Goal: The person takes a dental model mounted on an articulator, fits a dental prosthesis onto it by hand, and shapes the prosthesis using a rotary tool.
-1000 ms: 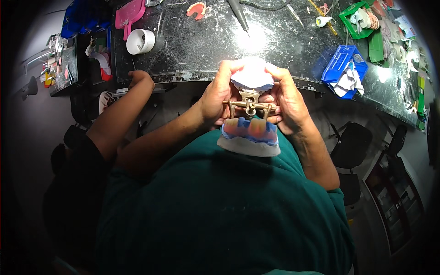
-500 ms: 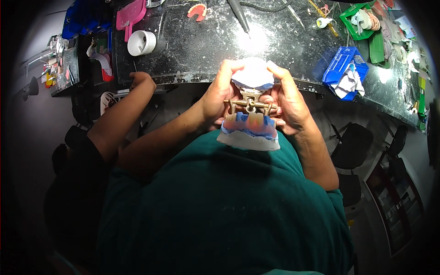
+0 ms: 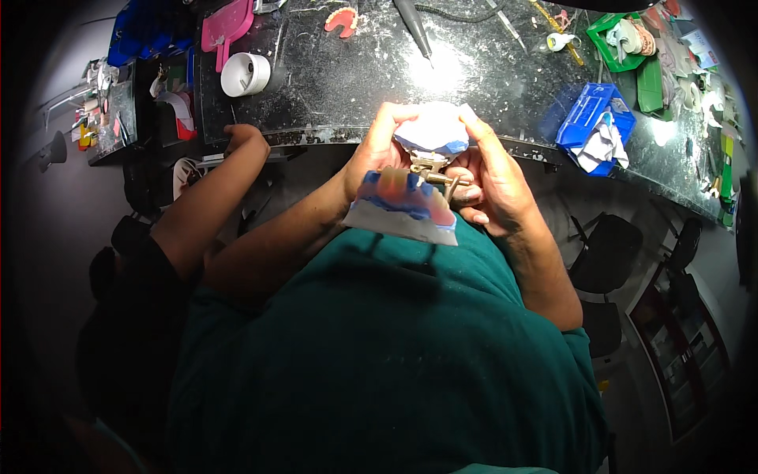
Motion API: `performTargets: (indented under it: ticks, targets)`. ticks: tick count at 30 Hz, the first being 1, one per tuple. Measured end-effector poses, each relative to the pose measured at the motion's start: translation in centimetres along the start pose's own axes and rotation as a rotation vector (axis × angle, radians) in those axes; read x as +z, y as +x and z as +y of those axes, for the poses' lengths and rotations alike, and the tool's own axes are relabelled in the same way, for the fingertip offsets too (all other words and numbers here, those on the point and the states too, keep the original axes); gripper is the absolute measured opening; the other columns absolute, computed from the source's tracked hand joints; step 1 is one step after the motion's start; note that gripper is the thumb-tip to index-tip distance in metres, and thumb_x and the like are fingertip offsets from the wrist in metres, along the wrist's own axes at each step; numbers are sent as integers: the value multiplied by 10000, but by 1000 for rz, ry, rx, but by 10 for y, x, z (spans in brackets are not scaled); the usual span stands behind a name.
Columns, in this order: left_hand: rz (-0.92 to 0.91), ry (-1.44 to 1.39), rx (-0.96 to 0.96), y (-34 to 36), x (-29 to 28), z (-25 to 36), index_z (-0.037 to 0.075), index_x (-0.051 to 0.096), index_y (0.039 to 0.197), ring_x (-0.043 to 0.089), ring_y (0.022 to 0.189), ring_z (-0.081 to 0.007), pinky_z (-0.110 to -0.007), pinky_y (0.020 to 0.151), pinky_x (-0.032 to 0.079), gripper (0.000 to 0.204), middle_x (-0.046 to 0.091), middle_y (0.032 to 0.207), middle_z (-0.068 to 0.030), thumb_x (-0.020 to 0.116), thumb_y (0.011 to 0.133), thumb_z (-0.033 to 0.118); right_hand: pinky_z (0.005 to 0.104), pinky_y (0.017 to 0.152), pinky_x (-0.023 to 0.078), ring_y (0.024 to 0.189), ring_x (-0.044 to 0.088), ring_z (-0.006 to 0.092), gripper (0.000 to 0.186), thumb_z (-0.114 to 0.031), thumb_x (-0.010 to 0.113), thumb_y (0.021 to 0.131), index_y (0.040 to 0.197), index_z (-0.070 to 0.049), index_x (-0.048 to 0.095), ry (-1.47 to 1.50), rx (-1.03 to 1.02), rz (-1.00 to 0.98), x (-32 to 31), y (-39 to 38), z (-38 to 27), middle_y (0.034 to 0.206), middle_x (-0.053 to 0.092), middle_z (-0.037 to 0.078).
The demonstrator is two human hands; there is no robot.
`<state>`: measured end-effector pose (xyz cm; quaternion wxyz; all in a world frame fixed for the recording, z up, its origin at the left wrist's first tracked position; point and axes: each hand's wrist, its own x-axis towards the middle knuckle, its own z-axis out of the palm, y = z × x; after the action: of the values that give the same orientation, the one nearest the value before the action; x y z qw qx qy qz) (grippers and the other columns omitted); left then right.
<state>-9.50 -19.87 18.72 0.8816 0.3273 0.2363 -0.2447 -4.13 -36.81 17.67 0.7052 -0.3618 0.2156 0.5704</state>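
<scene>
Between my two hands, over my lap at the bench edge, is a brass-coloured dental articulator point(image 3: 430, 167) opened wide. Its far side carries a white plaster cast point(image 3: 433, 126) with a blue rim, brightly lit. On its near side a plaster model with teeth set in pink and blue wax point(image 3: 401, 197) tilts down to the right. My left hand point(image 3: 380, 146) is closed on the left side, thumb on the white cast; its lower fingers are hidden behind the waxed model. My right hand point(image 3: 493, 174) grips the right side, thumb at the cast and fingers by the metal hinge.
On the dark bench point(image 3: 332, 95) lie a pink denture point(image 3: 342, 22), a handpiece point(image 3: 414, 31), a white cup point(image 3: 245, 74) and a pink dustpan point(image 3: 226, 30). A blue bin point(image 3: 596, 126) holding cloth and a green bin point(image 3: 616, 39) stand right. Another person's arm point(image 3: 213, 197) rests at left.
The near waxed model has swung left and up and now tilts, with its right end lower. My hands have barely shifted and still hold the articulator.
</scene>
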Motion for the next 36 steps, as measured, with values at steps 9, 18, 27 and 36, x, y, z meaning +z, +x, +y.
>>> performTargets:
  ticks: [9,18,27,36]
  targets:
    - [-534,-683,-426,15,-27,14,56,477,1262,588,1033,-178,-326,959,439,468,598,1166,-112,382,966,406,198,296,294,394,322,37,533,-565,421,939,814,-60,538,-182,-46,-32,-2,-9,-5,531,364,-53]
    - [-177,525,676,-2,10,12,10,273,1343,502,1174,-241,-384,1023,397,400,445,1298,-187,415,987,122,232,599,515,812,622,154,276,-84,654,845,1048,12,493,-251,-918,107,24,-28,-6,951,594,116]
    - [32,669,1078,-26,12,36,66,351,1028,415,820,-158,-310,731,331,276,399,932,-84,384,946,327,289,730,586,903,655,222,289,85,741,720,986,26,645,-869,-1557,251,16,-21,-6,959,647,165]
    - [149,218,-186,-19,35,46,122,429,713,328,467,-75,-235,440,266,459,352,566,20,354,904,532,464,756,568,644,590,197,58,2,653,747,747,40,610,-958,-1598,51,-7,-30,-28,689,606,115]
